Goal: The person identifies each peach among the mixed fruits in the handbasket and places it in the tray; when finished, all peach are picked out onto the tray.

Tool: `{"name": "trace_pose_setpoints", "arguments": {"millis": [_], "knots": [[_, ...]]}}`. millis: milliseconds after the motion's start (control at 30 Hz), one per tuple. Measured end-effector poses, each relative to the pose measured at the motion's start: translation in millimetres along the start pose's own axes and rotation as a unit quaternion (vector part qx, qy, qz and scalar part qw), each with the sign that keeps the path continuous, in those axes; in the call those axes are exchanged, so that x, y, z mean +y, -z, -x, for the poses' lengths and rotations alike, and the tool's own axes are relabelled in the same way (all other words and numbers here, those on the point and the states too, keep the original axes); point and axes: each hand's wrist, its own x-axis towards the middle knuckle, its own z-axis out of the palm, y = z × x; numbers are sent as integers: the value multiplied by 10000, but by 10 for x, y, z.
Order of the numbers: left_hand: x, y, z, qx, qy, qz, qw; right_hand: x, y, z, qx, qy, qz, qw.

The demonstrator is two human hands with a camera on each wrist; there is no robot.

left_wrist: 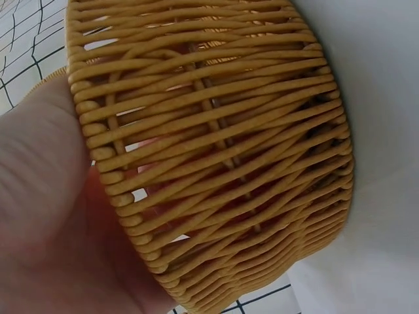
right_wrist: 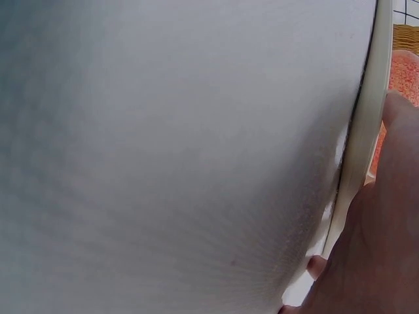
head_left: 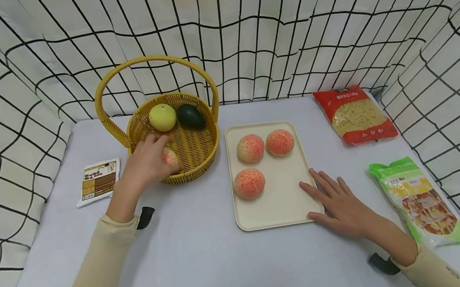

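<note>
My left hand [head_left: 151, 158] reaches over the near left rim of the yellow wicker basket [head_left: 198, 162], its fingers round a peach [head_left: 170, 157]. In the left wrist view the basket's woven side [left_wrist: 216, 150] hides most of that peach. A yellow-green round fruit [head_left: 163, 117] and a dark green avocado [head_left: 191, 116] lie at the back of the basket. With fingers spread and fairly straight, my right hand [head_left: 341, 204] rests at the right edge of the cream tray [head_left: 278, 208]. On the tray sit three peaches [head_left: 249, 183], two behind and one in front.
Left of the basket lies a small white and brown packet [head_left: 99, 180]. A red pasta bag [head_left: 356, 115] is at the back right, and a green and white food bag [head_left: 423, 203] lies beyond my right hand. Black netting [head_left: 222, 61] over white walls borders the table [head_left: 208, 265].
</note>
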Motion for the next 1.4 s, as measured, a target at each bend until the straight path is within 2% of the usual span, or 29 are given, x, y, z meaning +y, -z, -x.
{"name": "trace_pose_setpoints", "arguments": {"millis": [133, 267, 633, 1033, 1400], "knots": [[-9, 28, -30, -334, 39, -39, 9994, 6, -10, 0, 26, 8, 4, 10000], [-22, 43, -53, -544, 60, -94, 9985, 5, 2, 3, -18, -18, 13, 10000], [-18, 42, -97, -823, 107, -158, 9964, 8, 5, -2, 5, 0, 33, 10000], [8, 21, -132, -834, 38, -340, 9959, 7, 5, -2, 13, -4, -7, 10000], [-3, 31, -128, -266, -34, -199, 9994, 26, -25, -7, 185, 90, -43, 9998]]}}
